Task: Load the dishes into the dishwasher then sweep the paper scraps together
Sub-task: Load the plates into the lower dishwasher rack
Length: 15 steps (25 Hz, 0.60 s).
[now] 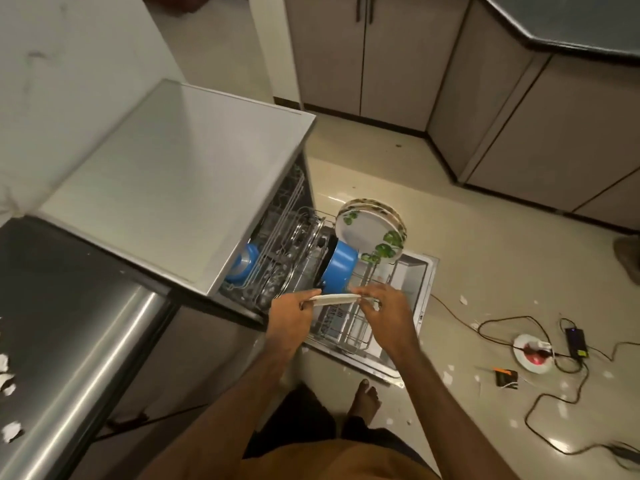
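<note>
The dishwasher (194,188) stands open with its lower rack (349,327) pulled out over the lowered door (412,282). Both hands hold one white plate (334,299) edge-on above the rack: my left hand (292,311) grips its left rim, my right hand (382,304) its right rim. In the rack stand two leaf-patterned plates (370,230) and a blue pot (341,266). Another blue dish (244,265) sits deeper inside among steel lids. Paper scraps (462,299) lie scattered on the floor.
More paper scraps (10,431) lie on the steel counter (76,323) at the left. On the floor to the right are black cables (540,407), a white socket plate (531,353) and a small black device (576,342). Brown cabinets (363,53) line the back and right. My bare foot (365,398) stands beside the door.
</note>
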Tool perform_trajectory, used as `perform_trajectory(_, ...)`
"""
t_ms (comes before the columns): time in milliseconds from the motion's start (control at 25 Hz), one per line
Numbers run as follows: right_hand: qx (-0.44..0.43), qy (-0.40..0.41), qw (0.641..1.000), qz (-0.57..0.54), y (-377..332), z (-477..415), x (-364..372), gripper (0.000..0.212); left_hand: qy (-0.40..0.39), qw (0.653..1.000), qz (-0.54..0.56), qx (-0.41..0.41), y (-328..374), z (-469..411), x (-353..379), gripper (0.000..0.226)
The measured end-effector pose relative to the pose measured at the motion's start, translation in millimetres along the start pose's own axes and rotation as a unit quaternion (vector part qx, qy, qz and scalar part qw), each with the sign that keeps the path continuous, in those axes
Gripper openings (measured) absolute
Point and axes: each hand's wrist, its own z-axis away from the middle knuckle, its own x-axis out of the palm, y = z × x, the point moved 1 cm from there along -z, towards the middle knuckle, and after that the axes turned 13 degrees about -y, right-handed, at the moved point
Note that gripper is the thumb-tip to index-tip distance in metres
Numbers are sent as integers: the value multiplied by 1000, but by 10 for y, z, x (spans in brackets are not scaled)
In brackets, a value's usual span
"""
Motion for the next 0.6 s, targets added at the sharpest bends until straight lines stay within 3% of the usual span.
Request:
perform_trajectory(240,12,24,992,123,58,-245,-184,25,-67,995,-60,35,135,-809,85,32)
perform_trajectory(360,43,64,991,112,151,-522,-222,19,-105,990,-82,55,161,-1278,83,30)
perform_trajectory(600,111,115,982,105,362,-1350,-309,17,-108,974,-161,118,244,-2317,164,24)
